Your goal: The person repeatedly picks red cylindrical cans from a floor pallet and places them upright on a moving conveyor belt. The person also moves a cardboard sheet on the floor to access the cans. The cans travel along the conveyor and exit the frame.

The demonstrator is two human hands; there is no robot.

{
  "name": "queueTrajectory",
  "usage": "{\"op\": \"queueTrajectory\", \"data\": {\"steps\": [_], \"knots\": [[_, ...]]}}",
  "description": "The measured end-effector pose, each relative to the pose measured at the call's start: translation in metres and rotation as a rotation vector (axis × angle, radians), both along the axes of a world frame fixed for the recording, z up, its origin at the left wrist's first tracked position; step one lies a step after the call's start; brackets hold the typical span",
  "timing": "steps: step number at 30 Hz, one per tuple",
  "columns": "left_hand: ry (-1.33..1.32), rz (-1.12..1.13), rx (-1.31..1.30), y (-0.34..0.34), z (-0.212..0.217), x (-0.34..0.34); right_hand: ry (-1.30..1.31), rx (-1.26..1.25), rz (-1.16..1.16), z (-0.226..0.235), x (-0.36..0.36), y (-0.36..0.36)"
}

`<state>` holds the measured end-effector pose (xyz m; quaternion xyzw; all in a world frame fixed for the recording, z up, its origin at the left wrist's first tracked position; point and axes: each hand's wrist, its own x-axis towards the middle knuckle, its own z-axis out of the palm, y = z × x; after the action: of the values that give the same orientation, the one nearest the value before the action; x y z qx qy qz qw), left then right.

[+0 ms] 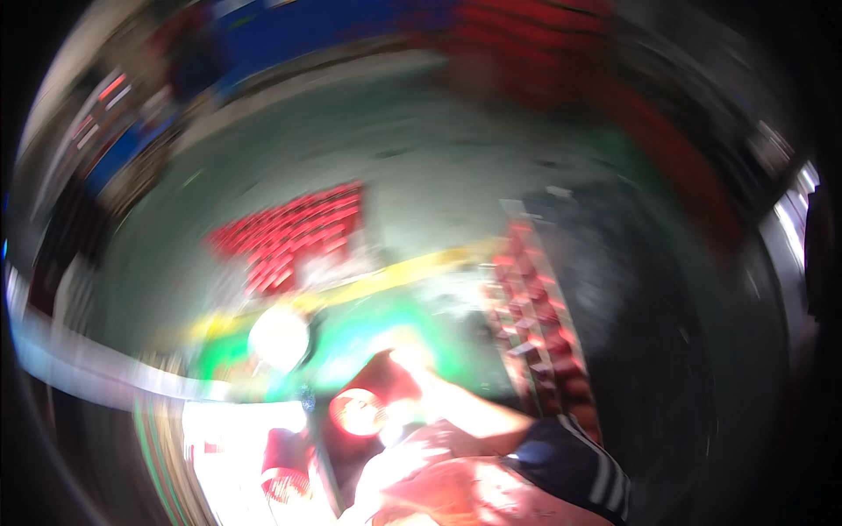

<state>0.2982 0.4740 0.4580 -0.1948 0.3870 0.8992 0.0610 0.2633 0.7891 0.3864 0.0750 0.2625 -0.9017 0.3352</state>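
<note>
The whole picture is smeared by motion, with strong glare near the bottom. My right arm comes in from the lower right, out of a dark sleeve with pale stripes. Bleached by light, my right hand (410, 366) is closed on a red cylindrical part (367, 396) whose pale round end faces down and left. A second red cylindrical part (286, 465) stands on the brightly lit surface (224, 451) at lower left. No left hand shows. Pink cloth (456, 482) fills the bottom edge beside my arm.
On the green floor (395, 131) sits a block of red parts in rows (303, 232). A long row of red parts (537, 316) runs along the right, beside a dark surface (640, 316). A white round object (280, 338) stands near a yellow floor line (386, 278). Red stacks (531, 48) rise behind.
</note>
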Motion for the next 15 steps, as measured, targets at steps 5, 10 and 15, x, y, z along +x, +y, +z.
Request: {"op": "queueTrajectory", "data": {"steps": [5,10,15], "knots": [[0.063,0.256,0.11,-0.059,0.021,0.149,-0.18,-0.015,0.232,-0.008,0.016,-0.078],[0.196,0.69,-0.018,-0.118,0.044,0.316,-0.021,0.076,0.441,-0.008,0.067,-0.167],[0.016,1.305,-0.647,-0.191,0.099,0.444,-0.067,0.132,0.566,0.004,0.103,-0.248]]}}
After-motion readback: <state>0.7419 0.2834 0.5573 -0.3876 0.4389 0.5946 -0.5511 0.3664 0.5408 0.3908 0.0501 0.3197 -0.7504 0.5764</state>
